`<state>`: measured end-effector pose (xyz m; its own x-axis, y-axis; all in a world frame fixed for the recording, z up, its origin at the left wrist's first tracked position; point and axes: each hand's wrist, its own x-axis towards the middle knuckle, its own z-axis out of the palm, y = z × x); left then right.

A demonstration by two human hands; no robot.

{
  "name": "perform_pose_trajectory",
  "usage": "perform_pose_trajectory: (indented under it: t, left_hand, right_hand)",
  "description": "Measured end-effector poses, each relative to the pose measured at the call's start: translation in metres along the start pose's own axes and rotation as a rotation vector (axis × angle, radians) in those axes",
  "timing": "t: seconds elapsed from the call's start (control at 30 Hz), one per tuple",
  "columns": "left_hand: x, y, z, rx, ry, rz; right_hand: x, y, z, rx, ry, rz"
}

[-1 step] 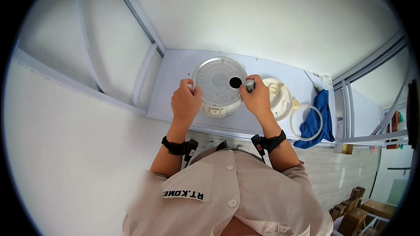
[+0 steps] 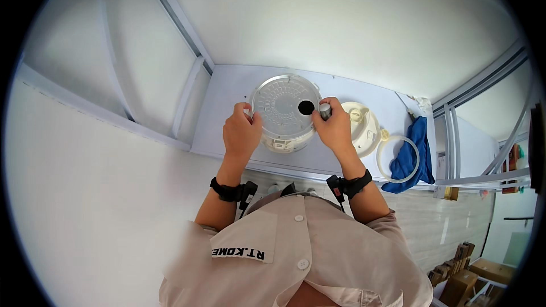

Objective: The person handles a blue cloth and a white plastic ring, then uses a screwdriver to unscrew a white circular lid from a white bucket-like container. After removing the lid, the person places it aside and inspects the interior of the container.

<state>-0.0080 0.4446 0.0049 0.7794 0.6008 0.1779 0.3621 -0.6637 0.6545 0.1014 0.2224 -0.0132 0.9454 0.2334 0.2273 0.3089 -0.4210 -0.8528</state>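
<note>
A white rice cooker (image 2: pixel 282 145) stands on the table, covered by a round silvery metal lid (image 2: pixel 278 105) with an embossed pattern. A round black spot (image 2: pixel 306 107) marks the lid's right part; I cannot tell whether it is a hole. My left hand (image 2: pixel 243 129) grips the lid's left rim, thumb and fingers bent round it. At the right rim, my right hand (image 2: pixel 334 125) is closed on a small grey cylinder (image 2: pixel 325 111) between thumb and forefinger. Just right of that hand lies a cream-white cooker cover (image 2: pixel 364 131) with a round knob.
Further right, a pale sealing ring (image 2: pixel 418 162) lies partly over a blue cloth (image 2: pixel 420 136), beside a small yellowish piece (image 2: pixel 385 135). A thin rod-like tool (image 2: pixel 405 105) lies behind. White walls and metal frame bars (image 2: pixel 187 96) enclose the table (image 2: pixel 227 85). Cardboard boxes (image 2: pixel 459 287) stand on the floor.
</note>
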Motion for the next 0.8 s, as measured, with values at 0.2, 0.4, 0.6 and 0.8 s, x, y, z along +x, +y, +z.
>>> perform_pose_trajectory:
  t: [0.2,0.4,0.6,0.8]
  left_hand:
    - [0.006,-0.003,-0.001,-0.110,-0.042,0.014]
    - [0.008,0.000,-0.013,-0.205,-0.025,0.023]
    - [0.009,0.000,-0.030,-0.215,0.038,0.049]
    - [0.009,-0.017,-0.051,-0.209,0.108,0.034]
  right_hand:
    - [0.001,-0.002,0.000,0.044,0.037,0.000]
    - [-0.003,-0.010,0.001,0.084,0.053,-0.031]
    - [-0.010,-0.029,-0.002,0.076,-0.057,-0.008]
    - [-0.020,-0.051,0.007,0.120,-0.147,-0.066]
